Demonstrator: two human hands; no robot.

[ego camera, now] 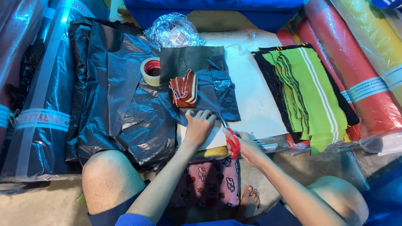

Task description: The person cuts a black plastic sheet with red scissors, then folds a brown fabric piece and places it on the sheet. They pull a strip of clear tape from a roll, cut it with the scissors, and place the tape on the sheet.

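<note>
Underneath both hands: a dark, shiny sheet of plastic film [217, 98] lay on a white board [255, 96], its near edge at the person's fingertips.
Scissors: red-handled scissors [231, 140] pointed their blades away from the person, tips meeting the near edge of the sheet; how far the blades gaped could not be told.
Right hand: the right hand [246, 146] had its fingers curled through and around the red handles, gripping them closed.
Left hand: the left hand [199, 125] lay flat, fingers spread and extended, pressing the sheet's near edge down just left of the blades, holding nothing.
On the sheet: a small stack of rust-brown fabric pieces with pale edges [184, 90] rested near its far left part.
Beside it: a roll of clear tape with a red core [150, 71] sat just left of the stack, on crumpled black plastic sheeting [121, 92].
Further right: a pile of lime-green and black fabric strips [307, 92] lay on the board's right side, well apart from the hands.
Edges: wrapped red fabric rolls [343, 62] lay at the right.
</note>
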